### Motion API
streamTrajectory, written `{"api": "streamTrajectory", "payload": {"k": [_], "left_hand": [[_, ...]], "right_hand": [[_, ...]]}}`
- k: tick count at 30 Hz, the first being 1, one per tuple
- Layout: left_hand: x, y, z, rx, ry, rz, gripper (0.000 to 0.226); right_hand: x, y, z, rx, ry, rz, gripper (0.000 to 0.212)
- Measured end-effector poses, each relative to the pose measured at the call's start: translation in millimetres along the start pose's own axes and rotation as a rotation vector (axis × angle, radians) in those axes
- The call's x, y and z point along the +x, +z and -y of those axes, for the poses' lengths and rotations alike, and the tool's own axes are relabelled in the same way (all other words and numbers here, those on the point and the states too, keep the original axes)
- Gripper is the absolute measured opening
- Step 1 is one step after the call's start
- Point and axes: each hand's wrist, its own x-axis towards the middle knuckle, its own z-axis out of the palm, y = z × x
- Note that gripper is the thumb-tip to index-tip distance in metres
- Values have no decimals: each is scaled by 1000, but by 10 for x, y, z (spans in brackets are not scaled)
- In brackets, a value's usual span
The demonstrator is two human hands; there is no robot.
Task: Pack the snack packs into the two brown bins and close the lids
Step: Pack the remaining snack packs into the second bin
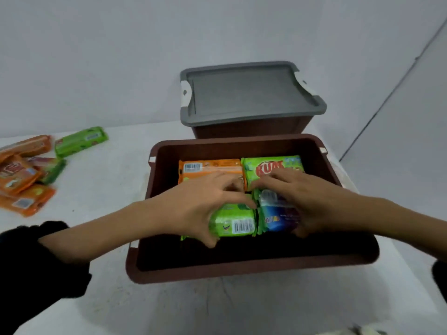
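Observation:
An open brown bin (242,269) stands in front of me with snack packs inside. At its back lie an orange pack (208,169) and a green pack (268,165). My left hand (205,201) grips a green pack (233,222) at the front of the bin. Beside it, my right hand (297,199) grips a blue pack (275,217). Behind the open bin, a second brown bin (246,129) has a grey lid (246,93) shut on it.
On the white table (104,184) to the left lie several loose packs, mostly orange (21,180), with a green one (81,141) nearer the wall. A pale wall rises close behind the bins. The table's right edge runs near the open bin.

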Motion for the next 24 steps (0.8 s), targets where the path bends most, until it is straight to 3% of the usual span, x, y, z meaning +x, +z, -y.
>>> {"api": "streamTrajectory", "payload": {"k": [6, 10, 14, 19, 24], "left_hand": [[156, 232, -120, 372, -52, 175, 77], [82, 299, -108, 533, 0, 88, 66], [75, 279, -119, 487, -16, 84, 43], [126, 280, -123, 446, 10, 123, 45], [194, 358, -115, 505, 40, 183, 47]], "right_hand": [[76, 227, 88, -177, 14, 83, 85], [193, 254, 122, -346, -14, 140, 81], [247, 309, 154, -425, -54, 157, 66], [317, 295, 153, -499, -89, 219, 60], [360, 336, 178, -527, -90, 177, 49]]}}
